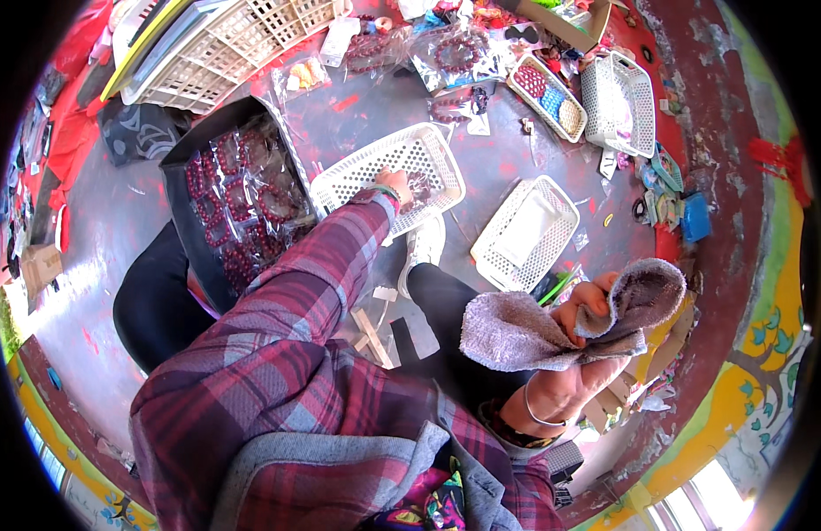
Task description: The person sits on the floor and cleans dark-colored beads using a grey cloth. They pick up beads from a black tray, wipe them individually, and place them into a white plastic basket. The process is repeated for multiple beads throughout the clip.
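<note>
My left hand [394, 186] reaches down into a white perforated basket [350, 171] in front of me. Its fingers look curled beside a small clear-wrapped dark item [418, 188]; whatever lies in them is too small to make out. On the right, my right hand [580, 314] grips a grey cloth [508, 332], with its fingers wrapped round the bunched middle and both ends flaring out. Left of the basket stands a black box [182, 173] holding several dark red beaded bracelets [238, 190] in clear wrapping.
Another white basket [565, 208] stands right of my shoe [424, 241]. Farther off are a basket of coloured beads [517, 81], a deeper white basket [642, 133] and a large cream crate [225, 62]. Wrapped bead strings [455, 53] lie at the far side. Wooden pieces [372, 334] lie between my legs.
</note>
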{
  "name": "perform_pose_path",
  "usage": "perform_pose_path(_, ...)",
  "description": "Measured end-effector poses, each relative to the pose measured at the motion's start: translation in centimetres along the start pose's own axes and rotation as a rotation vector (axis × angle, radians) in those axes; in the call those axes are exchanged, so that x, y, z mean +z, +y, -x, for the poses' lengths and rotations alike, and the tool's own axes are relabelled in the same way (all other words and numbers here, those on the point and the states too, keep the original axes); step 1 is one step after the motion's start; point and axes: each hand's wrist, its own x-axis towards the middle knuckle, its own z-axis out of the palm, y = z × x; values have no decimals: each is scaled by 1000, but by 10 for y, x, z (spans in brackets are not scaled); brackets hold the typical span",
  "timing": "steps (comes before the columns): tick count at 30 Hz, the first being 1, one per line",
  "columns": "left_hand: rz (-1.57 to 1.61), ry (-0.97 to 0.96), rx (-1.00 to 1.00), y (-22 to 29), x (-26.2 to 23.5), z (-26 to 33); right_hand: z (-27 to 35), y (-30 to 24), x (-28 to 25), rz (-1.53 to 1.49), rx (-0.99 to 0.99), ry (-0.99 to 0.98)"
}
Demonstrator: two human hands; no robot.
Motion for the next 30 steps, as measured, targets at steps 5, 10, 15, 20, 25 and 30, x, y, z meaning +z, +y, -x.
perform_pose_path(5, 320, -120, 10, -5, -7, 12, 4, 5, 6, 29, 8, 31)
perform_pose_path(10, 260, -79, 43, 2, -78, 53, 1, 3, 9, 108, -40, 124)
perform_pose_path(15, 896, -54, 283, -47, -125, 82, 4, 15, 7, 147, 17, 42)
perform_pose_path(20, 1391, -318, 368, -47, -220, 185, 12, 40, 25, 234, -55, 21)
perform_pose_path(25, 1878, -268, 608, -59, -277, 286, 21, 78, 32, 532, 307, -752)
perform_pose_path(30, 1688, 73, 642, -73, -302, 345, 46, 159, 47, 1319, 295, -445)
